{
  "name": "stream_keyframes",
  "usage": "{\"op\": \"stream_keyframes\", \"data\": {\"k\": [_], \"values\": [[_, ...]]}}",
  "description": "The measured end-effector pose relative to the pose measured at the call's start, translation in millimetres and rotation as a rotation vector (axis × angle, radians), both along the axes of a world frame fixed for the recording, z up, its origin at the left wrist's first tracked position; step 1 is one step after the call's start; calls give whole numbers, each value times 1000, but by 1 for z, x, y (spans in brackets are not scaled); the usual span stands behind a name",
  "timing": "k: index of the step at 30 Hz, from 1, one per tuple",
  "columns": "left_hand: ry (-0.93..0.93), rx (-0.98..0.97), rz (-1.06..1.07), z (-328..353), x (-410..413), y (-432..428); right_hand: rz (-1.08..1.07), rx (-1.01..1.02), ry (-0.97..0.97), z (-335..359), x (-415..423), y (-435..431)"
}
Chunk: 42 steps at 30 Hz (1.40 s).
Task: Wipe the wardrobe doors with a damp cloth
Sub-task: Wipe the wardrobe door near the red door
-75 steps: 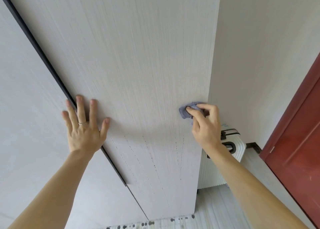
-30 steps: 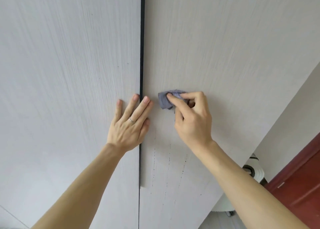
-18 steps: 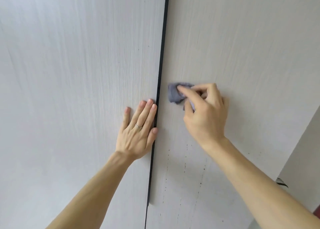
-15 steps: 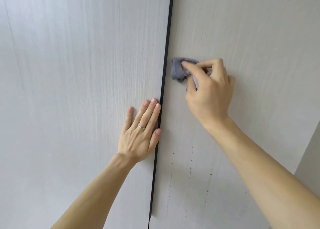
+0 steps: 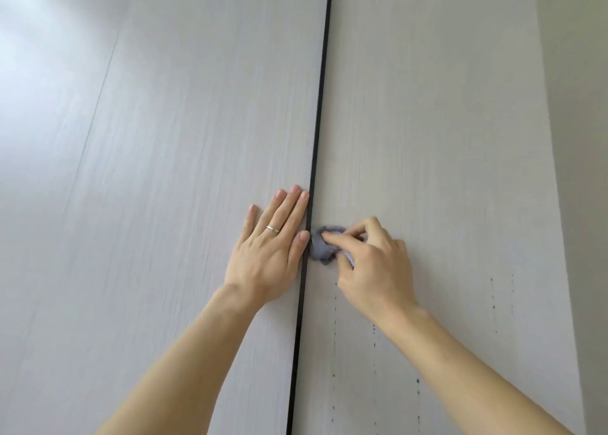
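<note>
While the left hand (image 5: 266,253) lies flat on the left door (image 5: 197,138), fingers straight and close together with nothing in it, the right hand (image 5: 371,266) grips a small crumpled grey-blue cloth (image 5: 320,245) and presses it against the right door (image 5: 427,122). The cloth sits bunched under the right thumb and curled fingers, just beside the dark vertical strip (image 5: 317,138) that runs between the two pale wood-grain doors. The left thumb tip and forefinger reach the edge of that strip, so the two hands are close together on either side of it. A thin ring (image 5: 273,229) shows on the left hand. Below the right hand, broken lines of dark drip marks (image 5: 374,329) run down the right door, and more appear further right. A plain pale wall (image 5: 585,138) borders the right door's outer edge.
</note>
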<state>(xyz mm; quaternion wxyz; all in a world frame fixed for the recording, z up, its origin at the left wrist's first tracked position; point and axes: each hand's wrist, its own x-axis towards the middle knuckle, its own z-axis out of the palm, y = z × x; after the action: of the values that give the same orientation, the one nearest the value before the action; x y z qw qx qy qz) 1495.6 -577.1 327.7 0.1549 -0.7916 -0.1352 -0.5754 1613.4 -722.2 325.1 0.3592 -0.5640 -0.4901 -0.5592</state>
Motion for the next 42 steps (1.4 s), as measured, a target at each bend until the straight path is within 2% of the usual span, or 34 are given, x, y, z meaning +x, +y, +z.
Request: {"op": "stream_keyframes", "data": {"k": [3,4,7,9,10,13,17,20,22,24,27,33,36,39,42], "values": [[2,-47,2,-10,1,-3,-53,-23,-69,-19,6,-10],[-9,-54,-9,-8,1,-3,-78,-2,-79,-4,9,-13],[8,-74,8,-6,-1,-3,-75,173,106,71,13,-16],[10,-85,6,-2,-3,-5,-57,208,270,115,6,-15],[13,-91,1,-1,-4,-6,-45,203,293,124,1,-12],[2,-133,-18,-6,-2,-11,5,150,229,99,-9,0],[0,-164,-19,-9,1,-12,43,29,-15,4,-4,6],[10,-197,-31,-8,0,-18,-9,-35,-121,-5,11,-7],[14,-244,-53,-9,1,-26,-33,24,-82,11,16,-13],[18,-291,-93,-17,-1,-31,-7,79,60,28,15,-11],[9,-323,-113,-41,-4,-31,54,143,165,25,8,-2],[-21,-382,-105,-64,2,-34,82,0,35,-63,10,-10],[14,-403,-99,-70,-1,-35,11,-38,6,-63,27,-39],[38,-406,-49,-83,-2,-36,11,95,253,-20,50,-63],[-17,-375,2,-87,7,-40,29,192,318,-1,50,-61]]}}
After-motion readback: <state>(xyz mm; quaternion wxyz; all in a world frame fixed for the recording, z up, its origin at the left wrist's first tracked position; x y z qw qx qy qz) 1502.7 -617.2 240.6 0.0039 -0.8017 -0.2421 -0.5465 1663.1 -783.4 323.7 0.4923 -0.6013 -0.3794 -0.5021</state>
